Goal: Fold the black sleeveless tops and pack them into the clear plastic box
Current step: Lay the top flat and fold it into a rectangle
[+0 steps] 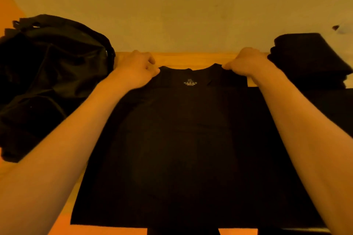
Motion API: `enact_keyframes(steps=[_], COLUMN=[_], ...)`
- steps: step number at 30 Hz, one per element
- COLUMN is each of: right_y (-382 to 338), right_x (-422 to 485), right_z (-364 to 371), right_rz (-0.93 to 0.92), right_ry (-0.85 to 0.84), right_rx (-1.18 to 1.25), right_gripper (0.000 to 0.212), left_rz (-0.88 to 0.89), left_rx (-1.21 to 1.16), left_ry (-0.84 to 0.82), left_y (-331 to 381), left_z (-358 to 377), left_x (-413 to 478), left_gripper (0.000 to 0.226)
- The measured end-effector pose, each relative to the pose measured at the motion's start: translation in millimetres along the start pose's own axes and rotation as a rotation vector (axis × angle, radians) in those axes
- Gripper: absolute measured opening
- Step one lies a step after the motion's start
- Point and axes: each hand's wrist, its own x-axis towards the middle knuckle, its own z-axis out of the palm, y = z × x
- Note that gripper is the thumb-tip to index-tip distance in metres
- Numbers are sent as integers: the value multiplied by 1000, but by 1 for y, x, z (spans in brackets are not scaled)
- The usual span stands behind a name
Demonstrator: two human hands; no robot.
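From my head camera, looking down: the black sleeveless top lies spread flat on the wooden table, neckline away from me and hem toward my body. A pale printed label with "XL" shows just inside the neck.

Both my arms reach forward over the cloth. My left hand is at the top's left shoulder strap, its fingers curled in close, thumb and forefinger meeting on the strap's tip in a narrow pinch. My right hand does the same at the right shoulder strap: knuckles up, fingers bent tight, the fingertips nipping the strap's corner. Neither hand is spread; both grip only that bit of fabric at the far edge of the top, near the table's back edge.

To my left sits a rumpled black heap, slightly shiny; I cannot tell whether it is cloth or a bag. To my right stands a stack of folded black cloth, apart from the top.
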Motion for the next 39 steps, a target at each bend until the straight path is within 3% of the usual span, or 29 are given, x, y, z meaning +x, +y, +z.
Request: enact_keyframes(steps=[3,7,14,19,25,32,35,39], right_y=[-3,-2,-3,-1,4,20,32,45], right_x=[5,8,6,4,-11,-48,-70,-92], right_z=[-12,-14,-14,-12,-12,-14,-12,-9], right_rz=[4,-21,-2,16,-53,-216,-363,-519], right_ry=[-159,-169,-142,-83,-6,140,199,240], right_rx=[29,89,204,298,469,518,484,272], right_gripper=[63,51,49,41,15,15,9,7], left_rz=[-50,-59,-92,-117,9,258,458,564], left_rx=[-44,-96,-312,-308,-407,-312,-204,-177], left_ry=[-153,-272,-196,-169,-93,199,321,352], left_y=[4,2,3,1,-5,-5,-8,-21], left_z=[-12,-17,-23,-26,-24,-29,-27,-17], left_x=[17,27,28,27,18,-19,-44,-71], left_gripper=[37,20,20,26,20,23,21,23])
